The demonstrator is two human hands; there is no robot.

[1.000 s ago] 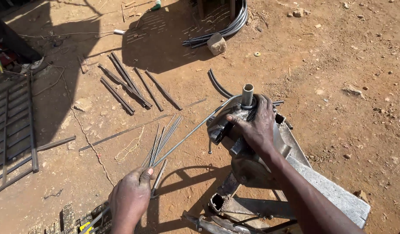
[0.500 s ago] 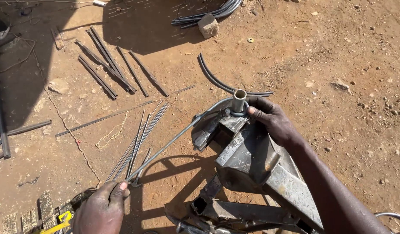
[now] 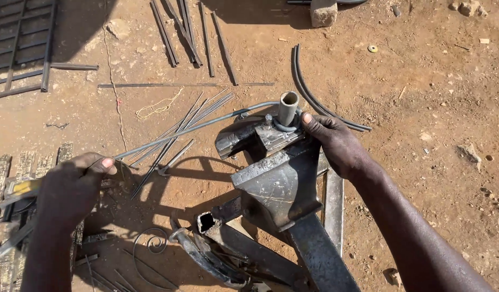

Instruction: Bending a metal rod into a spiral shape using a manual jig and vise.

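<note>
While the sun shines on the red dirt, here is what shows, from big to small:

Ground [image 3: 422, 108]: dry red dirt with small stones. Everything sits on it.

Metal stand [image 3: 282, 189]: a big dark iron block on a long beam, in the middle. It stands on the ground.

Gate piece [image 3: 22, 48]: a dark grid of bars, lying flat at the top left, far from the hands.

Long rod [image 3: 195, 127]: a thin grey bar. It runs from the left hand up to the short pipe and curls around the pipe's foot.

Bar pile [image 3: 184, 27]: dark bars lying side by side at the top, well apart from the stand.

Thin rods [image 3: 179, 130]: a loose fan of them on the ground, under the long rod.

Left hand [image 3: 71, 189]: its grip is closed tight around the near end of the long rod.

Right hand [image 3: 336, 143]: it lies on top of the stand, with fingers pressing the rod's curl just beside the pipe.

Short pipe [image 3: 288, 107]: a pale tube standing straight up on the stand.
</note>
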